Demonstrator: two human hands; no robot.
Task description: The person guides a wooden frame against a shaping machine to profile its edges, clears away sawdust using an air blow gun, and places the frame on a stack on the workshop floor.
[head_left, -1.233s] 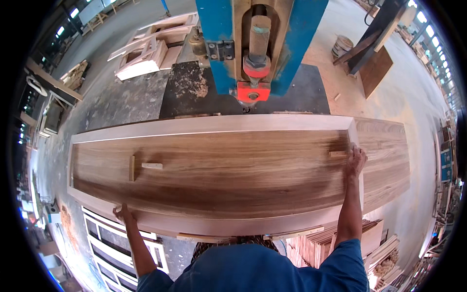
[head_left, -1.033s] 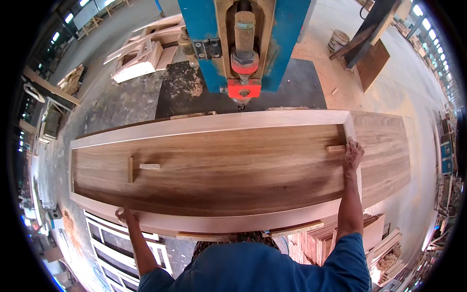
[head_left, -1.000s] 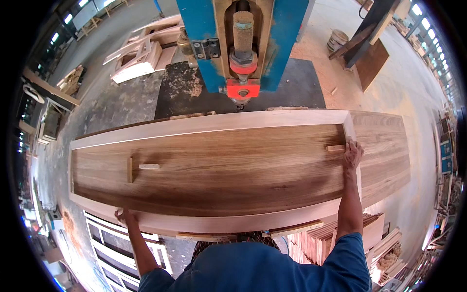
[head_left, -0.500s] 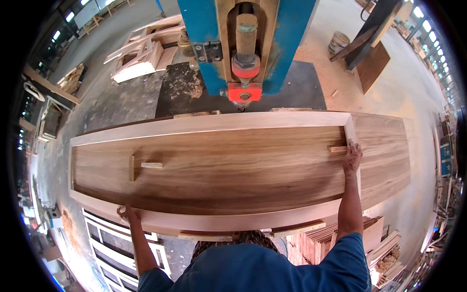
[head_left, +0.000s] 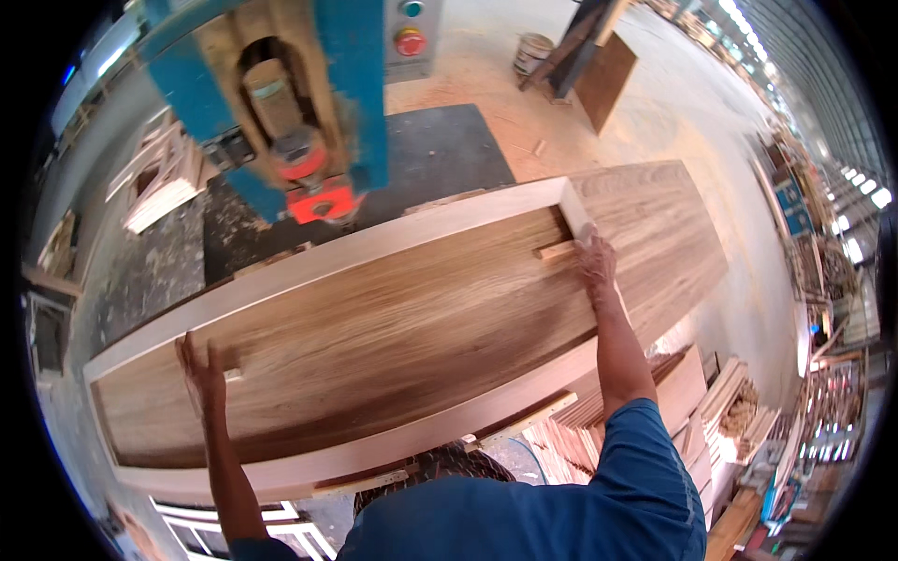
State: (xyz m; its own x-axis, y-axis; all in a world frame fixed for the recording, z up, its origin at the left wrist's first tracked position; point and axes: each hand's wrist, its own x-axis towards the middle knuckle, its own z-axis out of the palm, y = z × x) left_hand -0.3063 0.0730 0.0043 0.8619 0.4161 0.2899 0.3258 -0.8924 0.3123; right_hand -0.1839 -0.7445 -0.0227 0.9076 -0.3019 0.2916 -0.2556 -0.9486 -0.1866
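The right hand (head_left: 597,262) has its fingers curled round the right end of the pale frame (head_left: 449,223), grasping it, seemingly to steady that end. The left hand (head_left: 201,381) has its fingers raised and spread beside the frame's far side; whether they pinch anything, I cannot tell. Two small wooden blocks (head_left: 556,251) can be counted: one just left of the right fingers, the other block (head_left: 233,375), partly hidden, just right of the left fingers. Between both sets of fingers, the single frame lies flat on brown boarding (head_left: 393,318), which also runs out past the right fingers; whether that is one board or more is unclear. Nearer the body than the right fingers, two pale strips (head_left: 531,419) show along the near edge, probably propping the boarding up. Beyond the fingers and between them stands one blue machine (head_left: 351,93) with one red fitting (head_left: 324,198), above a dark plate (head_left: 440,145). Farther out, past the right fingers, sits one bucket (head_left: 533,54).
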